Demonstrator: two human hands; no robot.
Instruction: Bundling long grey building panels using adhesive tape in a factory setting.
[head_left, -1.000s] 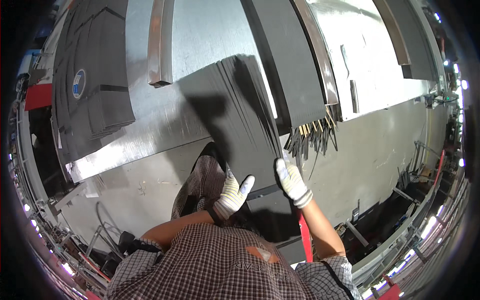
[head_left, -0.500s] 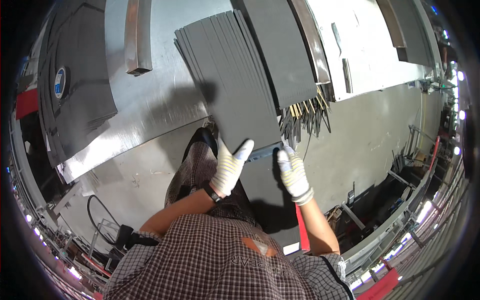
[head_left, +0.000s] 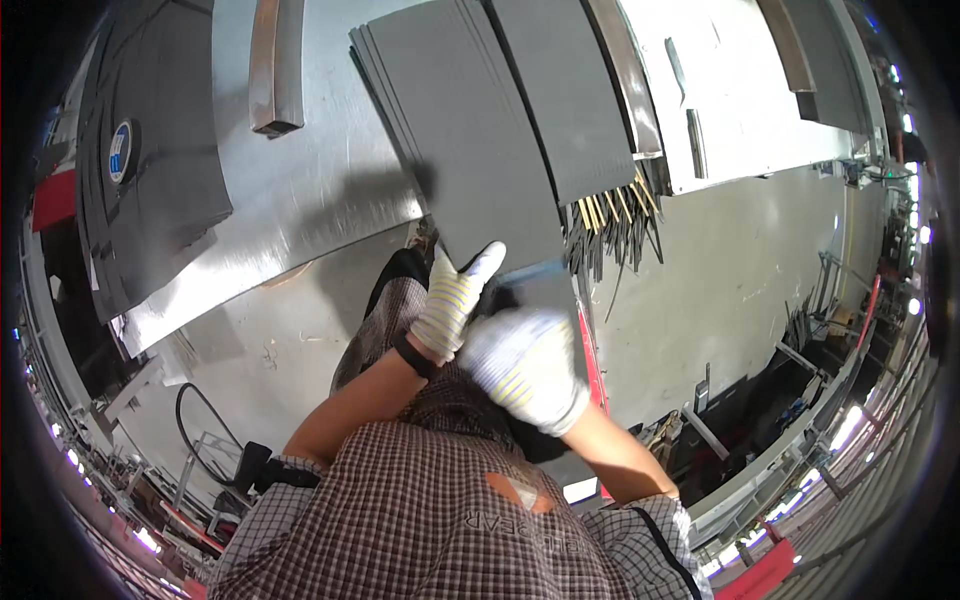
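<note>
A stack of long dark grey sheets [head_left: 470, 130] lies over the table's near edge, its near end hanging toward my body. My left hand [head_left: 452, 305], in a striped white glove, grips the near left corner, thumb laid on top and the other fingers partly hidden beneath. My right hand [head_left: 528, 368], gloved the same way, is off the stack, in front of my lap and close to my left wrist. Motion smears its fingers, so whether it holds anything does not show. The stack's near edge has a bluish sheen.
Another grey stack [head_left: 570, 100] adjoins on the right, with thin dark and tan strips [head_left: 610, 220] poking out below. A metal bar [head_left: 277, 70] rests on the steel table [head_left: 330, 130]. Farther left lie wide dark sheets [head_left: 165, 190] bearing a round tape roll [head_left: 121, 152].
My right hand has left the stack's near right corner and swung inward, toward my left wrist. The sheets' near end has shifted slightly away from me, and their fanned layers look more even.
</note>
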